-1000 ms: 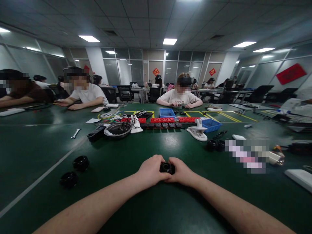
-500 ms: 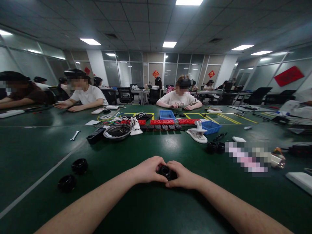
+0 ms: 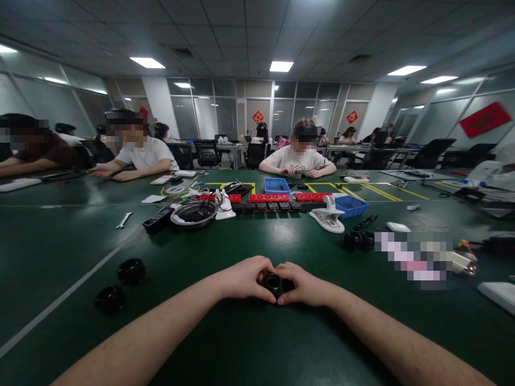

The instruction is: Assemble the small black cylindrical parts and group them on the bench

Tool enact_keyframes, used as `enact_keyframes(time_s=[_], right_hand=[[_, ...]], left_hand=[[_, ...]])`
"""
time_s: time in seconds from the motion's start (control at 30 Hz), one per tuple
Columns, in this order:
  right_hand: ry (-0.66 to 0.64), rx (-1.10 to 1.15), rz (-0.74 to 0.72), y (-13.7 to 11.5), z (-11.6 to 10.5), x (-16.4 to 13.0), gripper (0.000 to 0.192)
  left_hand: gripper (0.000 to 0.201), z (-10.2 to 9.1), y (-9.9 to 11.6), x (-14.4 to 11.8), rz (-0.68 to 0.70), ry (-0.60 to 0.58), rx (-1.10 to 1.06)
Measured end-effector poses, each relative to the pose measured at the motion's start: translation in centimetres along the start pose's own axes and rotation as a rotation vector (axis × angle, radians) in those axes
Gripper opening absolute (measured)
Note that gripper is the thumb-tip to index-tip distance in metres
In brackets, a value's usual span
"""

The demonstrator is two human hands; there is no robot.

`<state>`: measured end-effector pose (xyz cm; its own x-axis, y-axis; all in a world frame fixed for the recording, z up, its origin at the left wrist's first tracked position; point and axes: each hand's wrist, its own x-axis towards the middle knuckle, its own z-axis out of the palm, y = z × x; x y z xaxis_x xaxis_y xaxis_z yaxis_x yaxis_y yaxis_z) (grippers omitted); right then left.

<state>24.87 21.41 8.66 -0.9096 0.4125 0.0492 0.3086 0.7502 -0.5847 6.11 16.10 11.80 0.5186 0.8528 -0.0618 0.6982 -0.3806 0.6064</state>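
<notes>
In the head view, a glossy black round part (image 3: pixel 273 283) with a hole in its middle sits between my hands, low over the green table (image 3: pixel 225 343). My left hand (image 3: pixel 246 277) curls round its left side, the thumb along the near edge. From the other side, my right hand (image 3: pixel 304 285) closes on it with bent fingers, the thumb tip near the left thumb. The far side of the part is hidden by my fingers. Two similar black round parts, one farther (image 3: pixel 131 271) and one nearer (image 3: pixel 110 299), lie to the left of my left forearm.
Two more black round parts (image 3: pixel 359 240) lie at the right beside a white clip stand (image 3: pixel 329 215). A metal bowl (image 3: pixel 193 215), red power sockets (image 3: pixel 269 198) and blue trays (image 3: pixel 277 185) line the middle. A wrench (image 3: pixel 124 220) lies left. Co-workers sit across the table.
The view has shifted slightly. Both hands stay round the black part, with the right thumb and fingers a little changed in position.
</notes>
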Motion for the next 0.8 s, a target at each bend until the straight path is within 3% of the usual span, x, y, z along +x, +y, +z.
enact_keyframes(time_s=[0.33, 0.6, 0.7, 0.8], right_hand=[[0.106, -0.019, 0.023, 0.5, 0.9, 0.3, 0.039], [0.322, -0.253, 0.282, -0.4, 2.6, 0.6, 0.038], [0.345, -0.361, 0.308, -0.7, 2.9, 0.6, 0.038], [0.291, -0.285, 0.252, -0.9, 2.4, 0.4, 0.049]], left_hand=[[0.047, 0.3, 0.7, -0.1, -0.089, 0.058, -0.006], [0.043, 2.1, 1.8, 0.2, -0.267, 0.263, 0.107], [0.041, 2.2, 1.9, 0.3, -0.263, 0.286, 0.145], [0.039, 1.6, 1.7, 0.1, -0.193, 0.227, 0.115]])
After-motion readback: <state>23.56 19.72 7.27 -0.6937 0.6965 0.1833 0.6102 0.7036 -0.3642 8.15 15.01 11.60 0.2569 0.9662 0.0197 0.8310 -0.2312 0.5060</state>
